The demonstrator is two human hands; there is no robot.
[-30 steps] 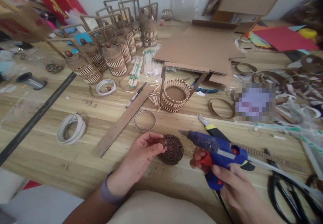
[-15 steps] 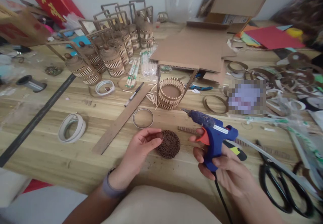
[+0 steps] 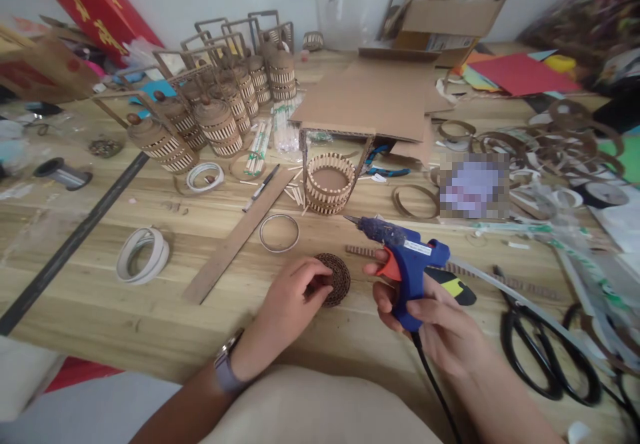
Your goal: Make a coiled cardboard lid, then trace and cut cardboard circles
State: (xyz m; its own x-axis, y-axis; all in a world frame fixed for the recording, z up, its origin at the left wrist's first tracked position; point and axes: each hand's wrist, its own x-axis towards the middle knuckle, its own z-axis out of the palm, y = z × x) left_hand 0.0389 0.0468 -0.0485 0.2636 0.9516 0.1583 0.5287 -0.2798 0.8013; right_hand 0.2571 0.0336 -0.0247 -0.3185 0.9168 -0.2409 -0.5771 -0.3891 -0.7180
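In my right hand point(image 3: 425, 317) is a blue hot glue gun point(image 3: 413, 271), its nozzle pointing left and a finger at the orange trigger. A clear glue stick juts from its back, and a black cord hangs below. My left hand point(image 3: 300, 297) has its thumb and fingers pinched together over the left part of a coiled corrugated cardboard disc point(image 3: 339, 279) lying flat on the table. Whatever the fingertips hold, if anything, is hidden. Behind the disc stands a round basket point(image 3: 327, 191) of short sticks and cardboard with a tall square handle. A thin ring point(image 3: 279, 233) lies left of it.
Several lidded stick baskets point(image 3: 220, 124) stand at the back left. A cardboard strip point(image 3: 235, 244), tape rolls point(image 3: 143, 255) and a dark bar point(image 3: 80, 231) lie on the left. Black scissors point(image 3: 545, 351) and a corrugated strip point(image 3: 360, 251) lie right. Cardboard sheets point(image 3: 365, 91) are behind.
My left hand has moved from the disc's left edge to over its left part, turning knuckles up. The glue gun stays in my right hand; the whole view has shifted slightly.
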